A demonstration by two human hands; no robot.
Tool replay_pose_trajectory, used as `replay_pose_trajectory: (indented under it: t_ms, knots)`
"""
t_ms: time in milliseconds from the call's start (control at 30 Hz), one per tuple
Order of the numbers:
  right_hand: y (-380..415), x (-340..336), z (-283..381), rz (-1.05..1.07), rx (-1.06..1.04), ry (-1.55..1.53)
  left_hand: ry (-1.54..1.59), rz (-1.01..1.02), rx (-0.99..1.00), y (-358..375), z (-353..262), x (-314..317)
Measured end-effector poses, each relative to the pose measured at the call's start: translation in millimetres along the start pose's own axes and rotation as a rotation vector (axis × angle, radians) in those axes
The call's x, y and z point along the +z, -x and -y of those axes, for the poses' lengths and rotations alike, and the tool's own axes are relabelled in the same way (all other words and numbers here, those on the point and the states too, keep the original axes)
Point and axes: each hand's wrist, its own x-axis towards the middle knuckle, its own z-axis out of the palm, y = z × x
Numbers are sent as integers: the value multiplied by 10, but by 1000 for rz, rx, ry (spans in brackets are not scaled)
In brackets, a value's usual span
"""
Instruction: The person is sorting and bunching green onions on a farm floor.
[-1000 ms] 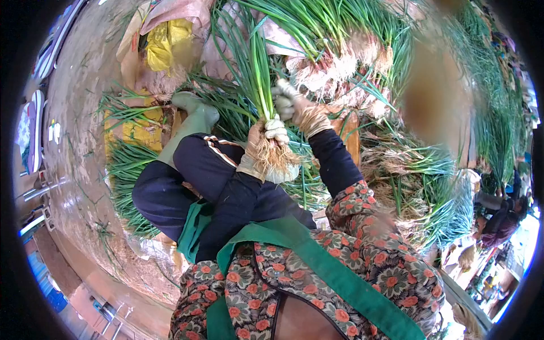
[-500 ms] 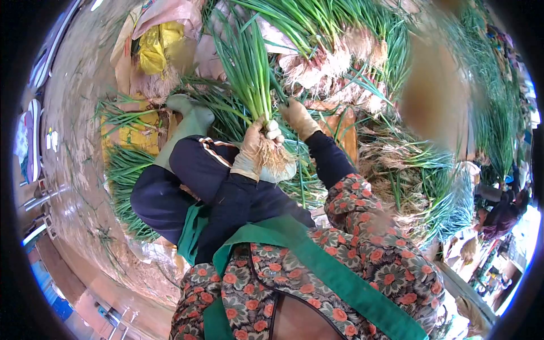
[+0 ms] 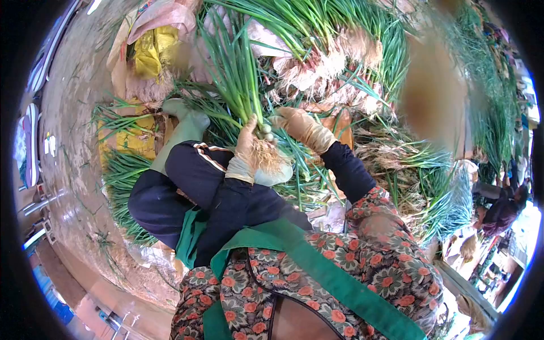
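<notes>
My left hand (image 3: 245,148), in a pale glove, is wrapped round a bunch of green onions (image 3: 231,71) just above the roots. The long green leaves point up and away, white bulbs show beside the fingers, and tan roots hang over my lap. My right hand (image 3: 305,127), gloved too, is just right of the bulbs. Its fingers are bent together toward the bunch; whatever they pinch, if anything, is too small to make out.
A pile of green onions (image 3: 317,59) with pinkish roots lies ahead. More onions with dry roots (image 3: 396,156) lie to my right, and others (image 3: 127,175) by my left knee. A yellow bag (image 3: 148,54) is at the far left. Another person (image 3: 501,209) is at the right edge.
My right hand has come down from beside the leaves toward the bulbs, its forearm shifting right. The bunch in my left hand has moved slightly left.
</notes>
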Motion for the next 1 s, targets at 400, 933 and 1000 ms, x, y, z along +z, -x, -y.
replay_pose_trajectory:
  t_ms: [400, 933, 1000]
  knots:
    - [-826, -533, -924, -316, 277, 532, 96, 127, 127, -13, -67, 186]
    - [-86, 173, 61, 382, 508, -1377, -103, -196, 169, -235, 177, -1]
    - [-164, 232, 175, 200, 474, -1470, -87, -210, 169, -236, 218, -32]
